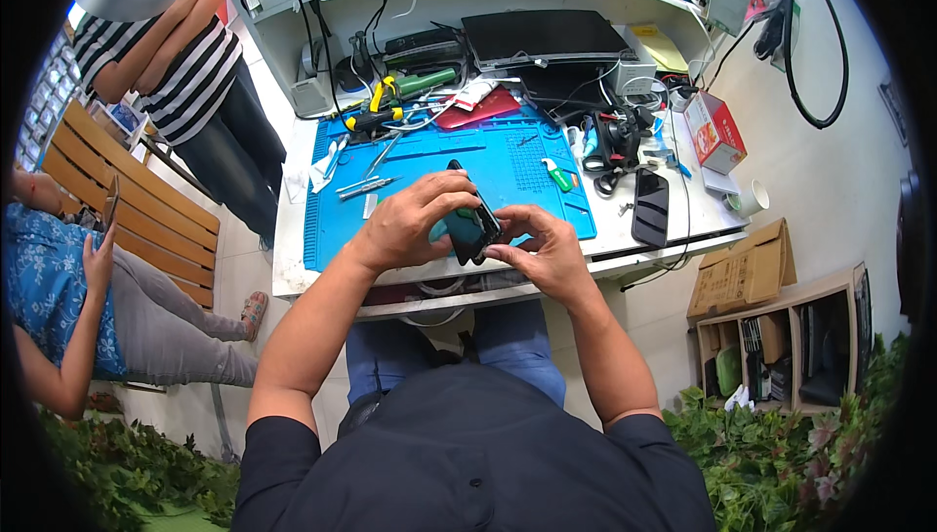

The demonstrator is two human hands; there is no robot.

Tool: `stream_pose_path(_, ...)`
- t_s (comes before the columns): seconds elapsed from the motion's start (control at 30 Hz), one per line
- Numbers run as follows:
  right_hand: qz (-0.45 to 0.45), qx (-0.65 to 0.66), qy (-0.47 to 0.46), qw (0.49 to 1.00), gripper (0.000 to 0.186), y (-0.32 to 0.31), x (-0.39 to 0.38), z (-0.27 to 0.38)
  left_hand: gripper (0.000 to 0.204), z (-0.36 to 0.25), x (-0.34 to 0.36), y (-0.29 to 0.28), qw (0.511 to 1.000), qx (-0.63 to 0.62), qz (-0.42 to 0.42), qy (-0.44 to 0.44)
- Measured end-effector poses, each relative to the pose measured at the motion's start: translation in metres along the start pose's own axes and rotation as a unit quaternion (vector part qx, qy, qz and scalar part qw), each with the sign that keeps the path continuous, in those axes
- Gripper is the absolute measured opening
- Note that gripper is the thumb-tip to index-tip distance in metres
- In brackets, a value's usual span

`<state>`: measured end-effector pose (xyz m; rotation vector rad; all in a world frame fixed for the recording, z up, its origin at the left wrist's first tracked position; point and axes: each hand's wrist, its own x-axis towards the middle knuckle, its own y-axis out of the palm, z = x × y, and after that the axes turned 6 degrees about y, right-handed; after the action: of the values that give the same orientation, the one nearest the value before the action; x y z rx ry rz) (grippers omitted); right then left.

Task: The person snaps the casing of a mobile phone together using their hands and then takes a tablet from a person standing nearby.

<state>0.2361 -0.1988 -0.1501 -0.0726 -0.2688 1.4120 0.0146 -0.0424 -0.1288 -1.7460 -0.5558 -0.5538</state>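
A dark smartphone point(468, 227), tilted and seen partly edge-on, is held above the front edge of a blue work mat point(468, 151). My left hand point(415, 220) grips its upper left side, fingers wrapped over the top. On its lower right edge my right hand point(537, 247) pinches with thumb and fingertips. Whether the phone's parts are apart cannot be made out. Metal tweezers point(367, 187) and a small pale piece point(370, 206) lie on the mat left of my left hand. A green-handled tool point(557, 175) lies beyond my right hand.
Another black phone point(650, 208) lies on the desk at right, near a red box point(715, 132) and a paper cup point(753, 198). Yellow-black pliers point(376, 120) and cables crowd the back. Two people are at left, one standing point(195, 73), one holding a phone point(112, 202).
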Motion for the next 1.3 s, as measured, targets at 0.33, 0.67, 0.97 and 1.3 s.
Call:
stream_pose_path(0.33,0.004,0.136,0.047,0.99,0.043,0.012,-0.002,-0.011,0.077,0.004,0.001,0.001,1.0,-0.008,0.002,-0.027)
stream_pose_path(0.67,-0.05,0.131,0.018,0.99,0.034,0.021,0.003,-0.006,0.077,0.008,0.001,0.0,0.999,-0.02,-0.006,-0.043)
stream_pose_path(0.97,-0.086,0.063,-0.036,0.994,0.026,0.04,0.02,0.018,0.075,0.014,-0.009,-0.008,0.993,-0.056,-0.046,-0.096)
stream_pose_path(1.3,-0.1,-0.044,-0.141,0.984,0.048,0.052,0.029,0.02,0.074,0.018,-0.02,-0.011,0.992,-0.038,-0.087,-0.087)
